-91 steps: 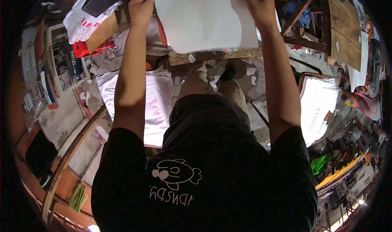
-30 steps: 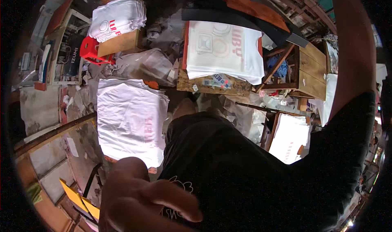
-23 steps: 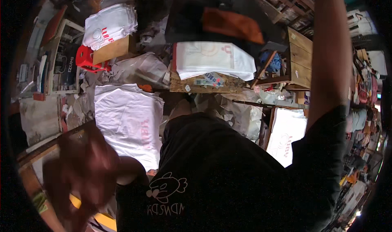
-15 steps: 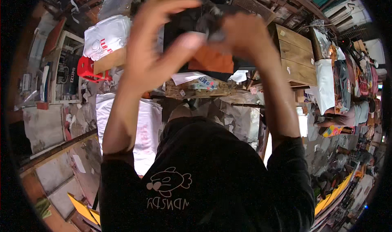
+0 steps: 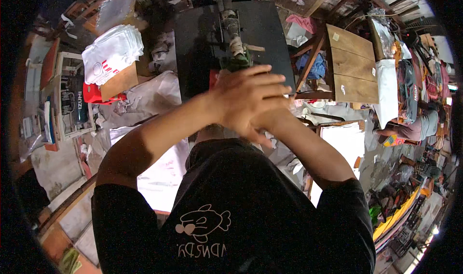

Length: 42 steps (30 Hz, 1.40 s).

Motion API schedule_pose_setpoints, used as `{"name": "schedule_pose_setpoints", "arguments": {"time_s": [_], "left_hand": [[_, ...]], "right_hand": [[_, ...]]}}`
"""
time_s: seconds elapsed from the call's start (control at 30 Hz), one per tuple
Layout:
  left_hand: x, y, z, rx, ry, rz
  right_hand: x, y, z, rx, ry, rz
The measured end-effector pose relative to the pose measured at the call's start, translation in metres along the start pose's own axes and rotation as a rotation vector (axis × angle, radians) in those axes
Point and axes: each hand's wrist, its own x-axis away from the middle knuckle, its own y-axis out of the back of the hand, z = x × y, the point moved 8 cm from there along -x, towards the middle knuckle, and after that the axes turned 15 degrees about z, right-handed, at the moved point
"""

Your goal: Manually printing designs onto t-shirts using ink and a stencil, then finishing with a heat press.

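In front of my chest, my left hand [image 5: 241, 100] lies across my right hand [image 5: 279, 120], its fingers stretched out and apart. Most of my right hand is covered by the left, so its fingers are hidden. Nothing shows held in my left hand. Just beyond the hands is a flat black board [image 5: 197, 45], with a wrapped, worn bar [image 5: 233, 33] running over it toward me. A wooden stick [image 5: 254, 48] juts from the near end of the bar. Something red [image 5: 213, 77] peeks out beside my left hand.
A stack of white printed cloths [image 5: 113, 52] rests on a red stool [image 5: 96, 93] at left. White sheets [image 5: 161, 177] lie low on the left. A wooden panelled cabinet [image 5: 351, 64] stands right of the board. Farther right, another person [image 5: 419, 128] is bent low beside hanging clothes.
My hands were apart and higher; now they have come down together, the left over the right. The orange piece and the box below it no longer show. The view has shifted slightly.
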Motion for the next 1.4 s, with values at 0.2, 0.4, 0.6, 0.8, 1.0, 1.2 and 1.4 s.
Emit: {"name": "schedule_pose_setpoints", "arguments": {"time_s": [0.2,0.4,0.6,0.8,1.0,1.2,1.4], "left_hand": [[0.004,-0.018,0.019,0.226,-0.038,0.012],[0.019,-0.116,0.05,0.243,-0.075,0.026],[0.005,-0.082,0.058,0.359,-0.083,0.163],[0.002,-0.072,0.053,0.125,-0.07,0.084],[-0.002,-0.064,0.046,0.367,-0.165,-0.05],[-0.002,-0.07,0.042,0.316,-0.023,-0.007],[-0.029,-0.067,-0.01,0.228,0.205,-0.291]], "right_hand": [[0.001,-0.038,-0.006,-0.151,0.193,0.092],[-0.009,-0.062,-0.018,-0.278,0.266,0.136],[-0.053,-0.094,-0.042,-0.327,-0.121,0.134],[-0.031,-0.11,-0.05,-0.342,-0.381,0.023],[-0.018,-0.116,-0.054,-0.347,-0.436,-0.149],[0.111,-0.096,-0.004,-0.141,-0.37,-0.764],[0.427,-0.351,-0.015,-1.191,-1.639,-0.814]]}}
